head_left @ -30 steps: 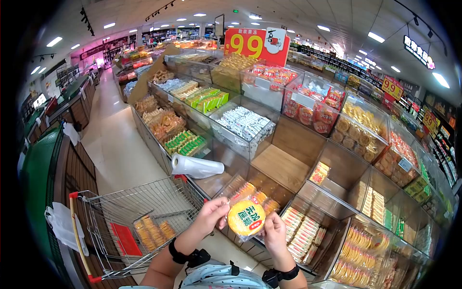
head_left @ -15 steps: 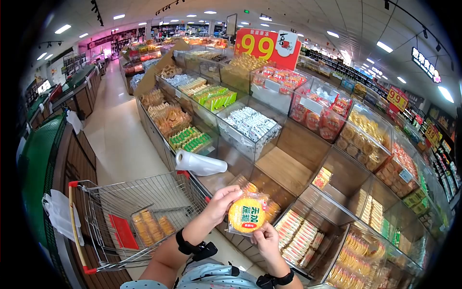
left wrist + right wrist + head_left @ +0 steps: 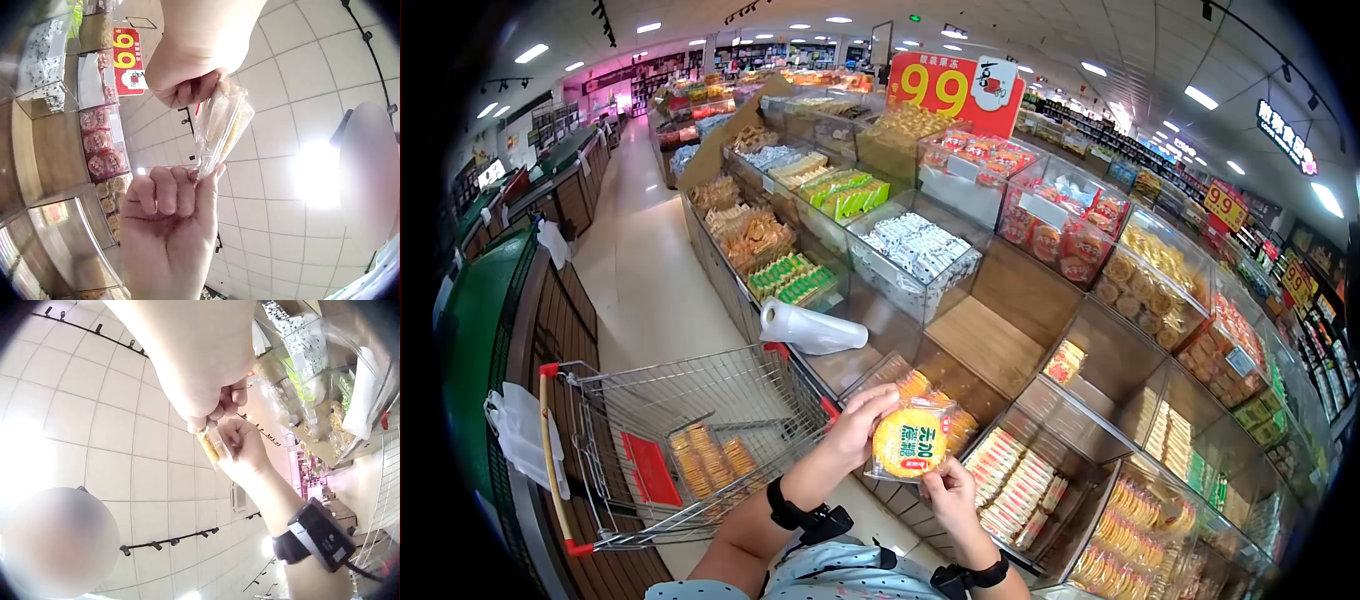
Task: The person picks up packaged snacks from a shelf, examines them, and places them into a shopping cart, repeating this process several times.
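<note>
Head view, and we've got two hands at work right over the near edge of the display stand (image 3: 990,345)! Between them hangs a round, golden cracker pack (image 3: 908,447), its printed face turned up to the wearer, with more cracker packs (image 3: 962,428) in the compartment just behind it. Left hand (image 3: 860,425): fingers curled in, thumb and fingertips pinching the wrapper at its upper left corner. Right hand (image 3: 952,492): closed just as snugly, thumb on the lower right corner. Neither has any other thing in its grip.

Over to the left wrist view, and what a look, the pack almost edge-on, thin, its clear film creased between the two grips!

How should it handle? Light as anything, I'd say, but brittle inside; press the middle and that disc could well snap. The film looks slick and crinkly, so the loose corners and seams seem the smart hold, just where these fingers are, or a flat palm beneath.

Down at the stand's near left edge lies a white plastic bag roll (image 3: 815,330), close to the corner of the shopping cart (image 3: 555,480). And inside that cart, toward its near side, sits a clear tray of golden snacks (image 3: 705,462), beside a red panel (image 3: 650,470).
</note>
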Available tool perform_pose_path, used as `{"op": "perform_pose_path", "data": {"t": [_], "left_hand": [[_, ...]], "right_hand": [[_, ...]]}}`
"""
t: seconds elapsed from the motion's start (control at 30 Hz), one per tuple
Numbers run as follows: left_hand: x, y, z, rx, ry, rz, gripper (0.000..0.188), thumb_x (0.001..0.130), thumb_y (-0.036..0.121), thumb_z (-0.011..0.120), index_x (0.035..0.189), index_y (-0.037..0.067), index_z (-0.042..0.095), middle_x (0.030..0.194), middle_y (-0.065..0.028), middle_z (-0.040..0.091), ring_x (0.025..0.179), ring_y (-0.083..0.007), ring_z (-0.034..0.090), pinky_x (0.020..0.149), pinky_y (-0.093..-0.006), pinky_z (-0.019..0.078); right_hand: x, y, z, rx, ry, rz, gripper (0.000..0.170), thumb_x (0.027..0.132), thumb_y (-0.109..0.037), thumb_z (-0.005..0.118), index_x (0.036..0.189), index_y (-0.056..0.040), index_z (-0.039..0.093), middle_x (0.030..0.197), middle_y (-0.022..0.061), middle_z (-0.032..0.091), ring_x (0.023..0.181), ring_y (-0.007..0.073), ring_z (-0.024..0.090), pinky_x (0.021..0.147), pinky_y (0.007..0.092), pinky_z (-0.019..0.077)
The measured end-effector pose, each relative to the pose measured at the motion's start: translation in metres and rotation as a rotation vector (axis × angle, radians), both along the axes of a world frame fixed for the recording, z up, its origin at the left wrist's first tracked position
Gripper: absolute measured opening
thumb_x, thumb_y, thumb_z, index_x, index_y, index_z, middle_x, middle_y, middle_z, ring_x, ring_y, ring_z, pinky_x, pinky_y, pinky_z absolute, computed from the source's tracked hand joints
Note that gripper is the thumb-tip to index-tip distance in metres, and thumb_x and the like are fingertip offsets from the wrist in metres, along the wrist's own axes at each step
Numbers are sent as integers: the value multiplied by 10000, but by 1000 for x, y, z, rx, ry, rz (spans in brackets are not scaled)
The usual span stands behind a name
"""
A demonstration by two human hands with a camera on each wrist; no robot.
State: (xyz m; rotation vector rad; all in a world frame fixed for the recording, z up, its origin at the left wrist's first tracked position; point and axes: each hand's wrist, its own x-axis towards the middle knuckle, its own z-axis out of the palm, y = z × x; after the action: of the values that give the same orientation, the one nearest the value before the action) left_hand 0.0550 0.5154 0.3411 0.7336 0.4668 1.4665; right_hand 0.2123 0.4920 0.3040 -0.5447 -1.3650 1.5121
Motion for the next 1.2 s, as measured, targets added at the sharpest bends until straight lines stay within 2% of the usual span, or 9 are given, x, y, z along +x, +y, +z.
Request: {"op": "perform_pose_path", "data": {"t": [0.2, 0.3, 0.33, 0.57, 0.63, 0.83, 1.03, 1.1, 1.2], "left_hand": [[0, 7, -14, -29, 56, -24, 115, 795, 175, 443, 727, 82, 441, 564, 58, 367, 459, -11, 346, 414, -141, 310], [-7, 3, -19, -114, 323, 81, 157, 816, 207, 413, 721, 83, 428, 555, 59, 370, 447, -2, 337, 392, -128, 283], [-17, 3, -27, -39, 529, 82, 190, 834, 230, 379, 732, 76, 423, 555, 57, 373, 450, -5, 343, 397, -132, 290], [-56, 21, -110, -109, 800, -39, 112, 822, 148, 411, 784, 43, 421, 612, 11, 435, 493, -46, 422, 457, -170, 365], [-52, 39, -148, -57, 857, -74, 102, 816, 130, 421, 833, 30, 415, 626, -3, 453, 516, -58, 449, 473, -182, 384], [-17, 92, -206, -642, 153, -337, 274, 774, 134, 499, 997, 27, 382, 951, -102, 458, 901, -222, 482, 769, -324, 409], [38, 153, -269, -1020, -148, -557, 319, 716, 221, 579, 964, 86, 431, 951, -75, 442, 913, -222, 434, 798, -350, 398], [51, 159, -320, -1156, -66, -577, 279, 731, 232, 558, 953, 108, 442, 928, -60, 450, 849, -196, 441, 709, -334, 424], [69, 156, -361, -1261, 59, -465, 186, 768, 235, 498, 839, 66, 465, 792, -79, 469, 734, -212, 470, 669, -322, 438]], "right_hand": [[8, 21, -32, 103, -191, -127, 138, 768, -106, 509, 671, -21, 459, 588, -35, 429, 513, 27, 375, 453, 171, 315], [10, 34, -35, 30, -278, -50, 148, 781, -85, 465, 658, -32, 403, 581, 9, 459, 515, 62, 419, 472, 183, 348], [10, 38, -39, -14, -307, -4, 140, 766, -137, 517, 719, -10, 484, 598, -29, 445, 553, 26, 384, 494, 169, 328], [-19, 75, -113, -132, -398, 116, 162, 769, -156, 522, 830, -11, 481, 736, -14, 483, 614, 38, 449, 518, 170, 365], [-16, 83, -128, -9, -654, -52, 238, 712, -192, 588, 835, -14, 489, 659, 34, 491, 565, 76, 466, 498, 211, 383], [14, 119, -146, 258, -1052, -587, 251, 617, -140, 618, 806, -25, 499, 667, 132, 505, 594, 266, 512, 511, 332, 407], [22, 166, -197, 172, -1447, -396, 199, 627, -158, 544, 788, -45, 510, 677, 150, 519, 625, 304, 522, 537, 379, 425], [21, 177, -246, 64, -1667, -65, 216, 632, -220, 528, 757, -45, 545, 675, 151, 548, 629, 296, 544, 549, 371, 440], [1, 187, -256, -124, -1681, 78, 203, 654, -250, 504, 699, -70, 589, 707, 134, 575, 685, 275, 564, 585, 360, 449]]}}
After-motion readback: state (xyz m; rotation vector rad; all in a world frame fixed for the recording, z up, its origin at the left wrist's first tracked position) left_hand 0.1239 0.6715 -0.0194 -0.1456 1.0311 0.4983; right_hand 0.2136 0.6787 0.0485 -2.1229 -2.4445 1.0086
